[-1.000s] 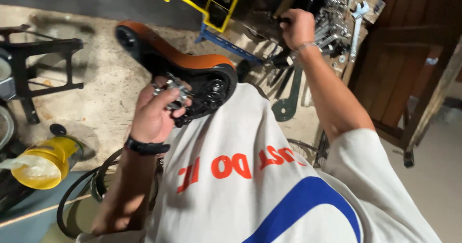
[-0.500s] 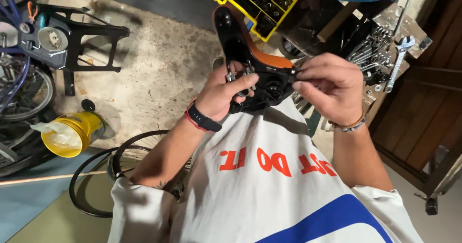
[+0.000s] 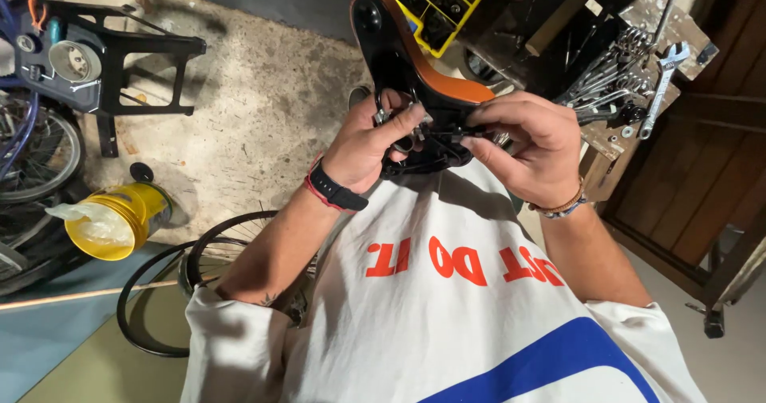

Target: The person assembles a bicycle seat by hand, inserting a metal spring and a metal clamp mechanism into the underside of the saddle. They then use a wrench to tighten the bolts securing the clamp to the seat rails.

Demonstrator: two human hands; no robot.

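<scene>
A bicycle saddle (image 3: pixel 403 56), black underneath with an orange-brown top, is held upside down against my chest. My left hand (image 3: pixel 369 144) grips the metal clamp and rails on its underside. My right hand (image 3: pixel 531 144) pinches a thin black tool (image 3: pixel 448 134) that points into the clamp between both hands. A black watch sits on my left wrist and a beaded bracelet on my right. The clamp's details are hidden by my fingers.
A yellow parts organiser (image 3: pixel 427 4) lies beyond the saddle. Wrenches (image 3: pixel 630 84) hang on a wooden bench at right. A yellow bucket (image 3: pixel 116 219), a tyre and wheel (image 3: pixel 179 283), a black stand (image 3: pixel 104 60) and a bicycle wheel (image 3: pixel 32 156) occupy the floor at left.
My right hand came down from the wrench rack to the saddle and now holds a tool at the clamp. The saddle swung upright against my chest.
</scene>
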